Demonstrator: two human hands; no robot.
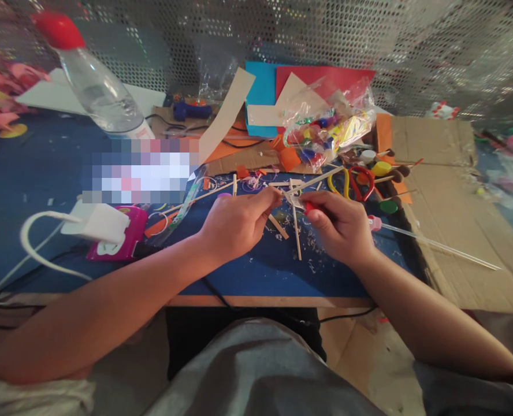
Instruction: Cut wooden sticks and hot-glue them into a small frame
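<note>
My left hand point(234, 222) is closed in a pinch on a thin pale wooden stick point(319, 180), which slants up to the right past the fingertips. In my right hand point(341, 225) is a small red-handled knife point(297, 201); its short flat blade touches or nearly touches the stick by the left fingertips. Most of the handle is hidden by the fingers. Below the hands, another thin stick point(297, 234) and a short flat wood strip point(279, 227) lie on the blue tabletop point(248, 277) among pale shavings. A pink piece with a clear rod point(438, 245) shows behind my right wrist.
At left are a red-capped bottle point(100, 86), a white charger point(96, 225) and a magenta power block point(137, 231) with cables. Behind the hands lie a plastic bag of colourful bits point(326, 130), red scissors handles point(363, 184) and card strips point(226, 115). Cardboard point(456, 219) covers the right side.
</note>
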